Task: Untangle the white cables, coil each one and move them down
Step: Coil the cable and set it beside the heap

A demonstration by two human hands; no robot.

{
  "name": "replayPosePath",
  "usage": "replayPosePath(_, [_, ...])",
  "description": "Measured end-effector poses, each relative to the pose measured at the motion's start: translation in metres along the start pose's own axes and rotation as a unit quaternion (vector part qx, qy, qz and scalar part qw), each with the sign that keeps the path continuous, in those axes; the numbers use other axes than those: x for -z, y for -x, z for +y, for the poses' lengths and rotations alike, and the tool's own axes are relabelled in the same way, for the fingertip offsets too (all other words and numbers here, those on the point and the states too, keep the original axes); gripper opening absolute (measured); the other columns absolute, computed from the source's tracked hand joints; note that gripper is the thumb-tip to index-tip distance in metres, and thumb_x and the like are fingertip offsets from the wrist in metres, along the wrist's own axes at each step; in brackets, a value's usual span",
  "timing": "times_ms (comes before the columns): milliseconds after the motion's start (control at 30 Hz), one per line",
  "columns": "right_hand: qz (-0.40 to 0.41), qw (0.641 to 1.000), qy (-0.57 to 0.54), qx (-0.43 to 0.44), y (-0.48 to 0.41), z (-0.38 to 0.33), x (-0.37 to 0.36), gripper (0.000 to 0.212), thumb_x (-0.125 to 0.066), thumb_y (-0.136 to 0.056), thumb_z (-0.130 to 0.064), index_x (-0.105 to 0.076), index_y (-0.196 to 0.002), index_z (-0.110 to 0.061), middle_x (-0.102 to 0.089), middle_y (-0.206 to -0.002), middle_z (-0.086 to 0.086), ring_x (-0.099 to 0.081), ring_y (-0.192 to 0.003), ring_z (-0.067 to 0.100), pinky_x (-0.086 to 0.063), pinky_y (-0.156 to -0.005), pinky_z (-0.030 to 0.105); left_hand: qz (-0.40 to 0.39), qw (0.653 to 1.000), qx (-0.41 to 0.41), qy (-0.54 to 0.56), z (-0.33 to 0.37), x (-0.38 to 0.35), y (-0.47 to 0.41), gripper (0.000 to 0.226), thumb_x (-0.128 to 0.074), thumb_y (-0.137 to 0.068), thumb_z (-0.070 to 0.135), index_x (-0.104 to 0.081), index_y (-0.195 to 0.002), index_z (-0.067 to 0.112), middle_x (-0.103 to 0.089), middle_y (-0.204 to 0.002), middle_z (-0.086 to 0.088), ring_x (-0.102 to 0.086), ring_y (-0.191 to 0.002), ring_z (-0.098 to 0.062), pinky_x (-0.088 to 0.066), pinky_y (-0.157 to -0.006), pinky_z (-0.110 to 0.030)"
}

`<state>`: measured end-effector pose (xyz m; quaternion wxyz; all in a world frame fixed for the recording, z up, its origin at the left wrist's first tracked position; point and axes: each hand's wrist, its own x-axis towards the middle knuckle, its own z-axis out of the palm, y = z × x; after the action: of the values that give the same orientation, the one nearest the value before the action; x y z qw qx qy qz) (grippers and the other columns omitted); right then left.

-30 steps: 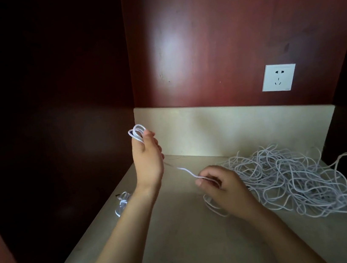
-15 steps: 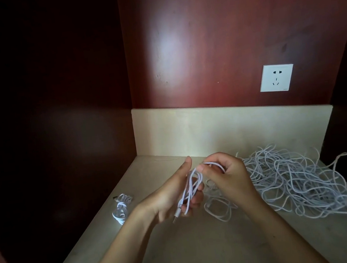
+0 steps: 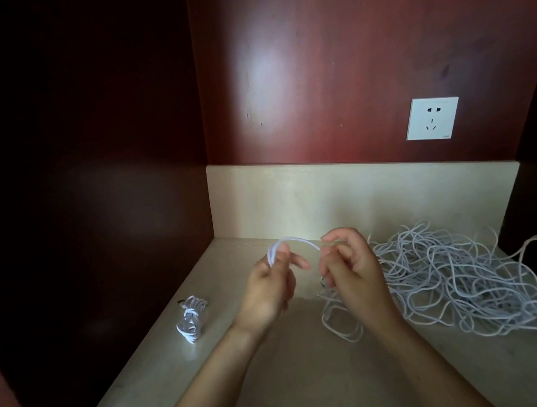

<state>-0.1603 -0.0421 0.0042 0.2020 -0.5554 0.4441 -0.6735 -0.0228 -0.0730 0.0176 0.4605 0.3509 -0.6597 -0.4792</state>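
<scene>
Your left hand (image 3: pixel 269 293) grips a few small loops of the white cable (image 3: pixel 300 242) between thumb and curled fingers. Your right hand (image 3: pixel 352 271) pinches the same strand just to its three o'clock, so a short arc bridges the two above the counter (image 3: pixel 286 390). Below your right hand, at six o'clock, the slack trails in loose rings and runs on toward the tangled heap (image 3: pixel 460 279) at three o'clock.

The main risk is that trailing length. I cannot tell whether it is free of the heap. If it is snagged, a firm pull likely tightens a knot or drags the whole heap toward you. Feed the slack slowly and watch the heap for movement.

The loops in your left hand are held only at one point. If you loosen that thumb, they may spring open.

The heap's far strands reach the counter's edge at four o'clock and a tug could tip them over. The finished coil (image 3: pixel 191 317) lies well apart at nine o'clock.
</scene>
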Motion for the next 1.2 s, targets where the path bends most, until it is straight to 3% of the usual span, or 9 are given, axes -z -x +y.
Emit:
replayPosePath(100, [-0.021, 0.999, 0.042, 0.008, 0.008, 0.007, -0.004, 0.013, -0.055, -0.09, -0.01, -0.054, -0.087, -0.023, -0.065, -0.069, 0.006, -0.059, -0.063, 0.014, -0.047, -0.066, 0.035, 0.044, 0.993, 0.012, 0.109, 0.002, 0.004, -0.01, 0.048, -0.027, -0.106, 0.038, -0.068, -0.104, 0.015, -0.04, -0.053, 0.001, -0.031, -0.043, -0.01, -0.025, -0.041, -0.019])
replayPosePath(200, [-0.061, 0.993, 0.102, 0.006, 0.018, 0.017, -0.01, 0.014, -0.06, -0.088, -0.012, -0.058, -0.084, -0.025, -0.072, -0.078, -0.005, -0.069, -0.076, 0.008, -0.049, -0.07, 0.025, 0.014, 0.963, 0.061, 0.264, 0.005, 0.006, -0.017, 0.051, -0.026, -0.106, 0.042, -0.068, -0.11, 0.013, -0.044, -0.06, 0.001, -0.033, -0.045, -0.01, -0.029, -0.042, -0.021])
replayPosePath(367, [-0.071, 0.973, 0.216, 0.033, 0.024, 0.027, -0.008, 0.003, -0.064, -0.088, -0.024, -0.065, -0.085, -0.025, -0.072, -0.084, -0.015, -0.068, -0.085, 0.001, -0.053, -0.077, 0.03, 0.074, 0.965, 0.046, 0.247, 0.005, 0.015, -0.022, 0.05, -0.027, -0.106, 0.037, -0.066, -0.086, 0.014, -0.06, -0.071, 0.003, -0.048, -0.063, -0.011, -0.038, -0.061, -0.027])
replayPosePath(467, [-0.101, 0.953, 0.281, 0.049, 0.025, 0.035, -0.005, 0.022, -0.053, -0.087, -0.044, -0.068, -0.089, -0.028, -0.07, -0.088, -0.017, -0.065, -0.085, 0.0, -0.052, -0.078, 0.029, 0.088, 0.949, 0.052, 0.299, 0.011, 0.024, -0.024, 0.047, -0.027, -0.107, 0.037, -0.053, -0.074, 0.015, -0.058, -0.061, 0.002, -0.059, -0.069, -0.016, -0.046, -0.076, -0.032])
replayPosePath(600, [-0.171, 0.899, 0.396, 0.073, 0.028, 0.058, 0.0, 0.042, -0.04, -0.09, -0.054, -0.068, -0.084, -0.023, -0.068, -0.08, -0.006, -0.06, -0.076, 0.009, -0.048, -0.077, 0.033, 0.081, 0.911, 0.047, 0.402, 0.02, 0.028, -0.02, 0.041, -0.03, -0.106, 0.04, -0.04, -0.072, 0.018, -0.029, -0.049, 0.007, -0.031, -0.039, -0.008, -0.04, -0.045, -0.02])
replayPosePath(767, [-0.161, 0.908, 0.368, 0.117, 0.019, 0.055, 0.011, 0.025, -0.049, -0.093, -0.042, -0.058, -0.075, -0.027, -0.053, -0.071, -0.014, -0.05, -0.07, 0.006, -0.041, -0.069, 0.031, 0.111, 0.922, 0.033, 0.369, 0.018, 0.039, -0.027, 0.037, -0.031, -0.107, 0.033, -0.038, -0.073, 0.02, -0.026, -0.052, 0.008, -0.021, -0.039, -0.005, -0.023, -0.038, -0.017])
replayPosePath(900, [-0.132, 0.966, 0.213, 0.06, 0.009, 0.032, 0.013, 0.02, -0.059, -0.086, -0.039, -0.07, -0.084, -0.022, -0.069, -0.093, -0.015, -0.062, -0.096, 0.001, -0.043, -0.092, 0.024, 0.141, 0.951, 0.04, 0.272, 0.003, 0.045, -0.036, 0.031, -0.032, -0.105, 0.017, -0.036, -0.074, 0.018, -0.037, -0.06, 0.003, -0.032, -0.041, -0.008, -0.03, -0.042, -0.022])
replayPosePath(1033, [-0.138, 0.985, 0.101, -0.011, 0.003, -0.011, 0.012, 0.016, -0.058, -0.077, -0.024, -0.061, -0.065, -0.015, -0.061, -0.065, -0.002, -0.056, -0.065, 0.008, -0.042, -0.065, 0.02, 0.138, 0.985, 0.024, 0.1, -0.013, 0.035, -0.034, 0.03, -0.033, -0.106, 0.015, -0.04, -0.076, 0.011, -0.041, -0.062, -0.002, -0.038, -0.04, -0.007, -0.034, -0.047, -0.026])
replayPosePath(1200, [-0.132, 0.986, -0.011, -0.102, -0.001, -0.031, 0.01, 0.02, -0.062, -0.079, -0.019, -0.064, -0.059, -0.019, -0.038, -0.046, -0.002, -0.034, -0.044, 0.012, -0.032, -0.046, 0.023, 0.019, 0.997, 0.056, -0.059, -0.017, 0.011, -0.019, 0.038, -0.035, -0.105, 0.029, -0.049, -0.076, 0.008, -0.048, -0.058, -0.002, -0.041, -0.038, -0.003, -0.035, -0.042, -0.017])
